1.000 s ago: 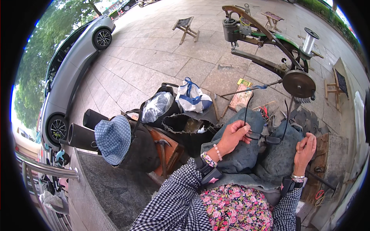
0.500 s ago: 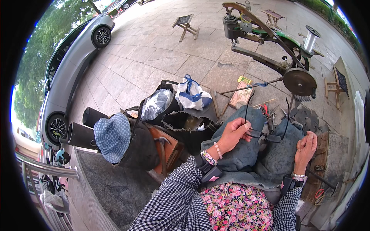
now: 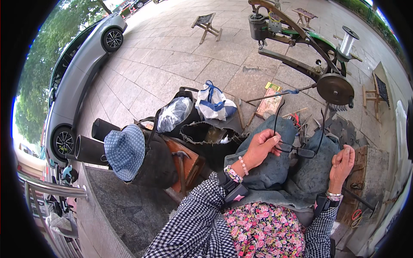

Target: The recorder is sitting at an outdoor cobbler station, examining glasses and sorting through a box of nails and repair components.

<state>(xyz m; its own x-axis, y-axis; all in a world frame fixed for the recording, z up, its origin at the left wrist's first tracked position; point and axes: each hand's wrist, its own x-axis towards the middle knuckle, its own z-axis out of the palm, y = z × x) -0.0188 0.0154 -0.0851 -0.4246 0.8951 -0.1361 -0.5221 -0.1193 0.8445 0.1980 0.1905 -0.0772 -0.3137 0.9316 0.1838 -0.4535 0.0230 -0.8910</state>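
Black-framed eyeglasses (image 3: 305, 152), temples unfolded and pointing away from me, hang over my lap. Thumb and fingers of my left hand (image 3: 262, 147) pinch them at the left lens and hinge. My right hand (image 3: 343, 165) is held up to the right of the glasses, apart from them, its fingers curled together; whether anything small is between them is hidden. Under both hands a worn blue-grey apron (image 3: 258, 172) covers my knees.
A hand-cranked sewing machine (image 3: 301, 43) stands ahead on the paving. To the left are a blue patterned hat (image 3: 124, 152), a hammer (image 3: 182, 167) on a wooden box, and open bags (image 3: 215, 105). Scissors (image 3: 356, 218) lie by a wooden block (image 3: 365, 172) at right.
Hardly anything differs. The view has shifted slightly, and my right hand sits a touch higher. The glasses remain in my left hand.
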